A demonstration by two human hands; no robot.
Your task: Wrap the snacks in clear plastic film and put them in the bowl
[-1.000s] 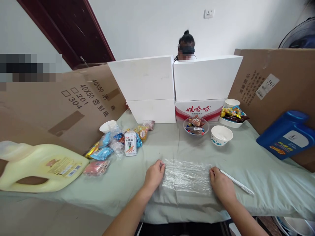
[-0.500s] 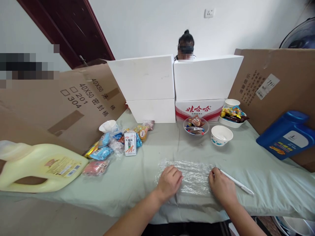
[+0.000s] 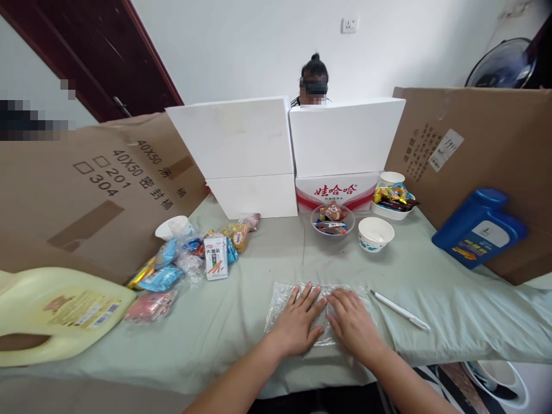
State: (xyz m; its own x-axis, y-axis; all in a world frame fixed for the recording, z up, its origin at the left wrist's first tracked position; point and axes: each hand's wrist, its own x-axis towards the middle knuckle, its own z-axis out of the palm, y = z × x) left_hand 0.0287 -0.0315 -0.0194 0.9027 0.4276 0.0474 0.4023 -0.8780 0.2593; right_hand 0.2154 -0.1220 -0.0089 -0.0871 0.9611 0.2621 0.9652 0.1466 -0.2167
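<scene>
A crinkled sheet of clear plastic [image 3: 276, 305] lies flat on the table near the front edge. My left hand [image 3: 299, 322] presses on it with fingers spread. Beside it, almost touching, my right hand [image 3: 351, 322] rests flat on the same plastic, fingers stretched out. The hands cover the sheet's middle. To the right of the plastic lies a white pen [image 3: 401, 310], apart from my right hand. Neither hand grips anything.
Snack packets [image 3: 161, 279] are piled at the left by a yellow jug [image 3: 64, 316]. A white bowl [image 3: 376, 234], a clear bowl [image 3: 311, 221] of snacks and a blue bottle [image 3: 478, 230] stand right. White boxes [image 3: 250, 195] form a barrier; a person [image 3: 314, 80] is behind.
My right hand has moved left from the plastic's right edge onto its middle. My left hand's fingers have spread out flat. The view has turned slightly right.
</scene>
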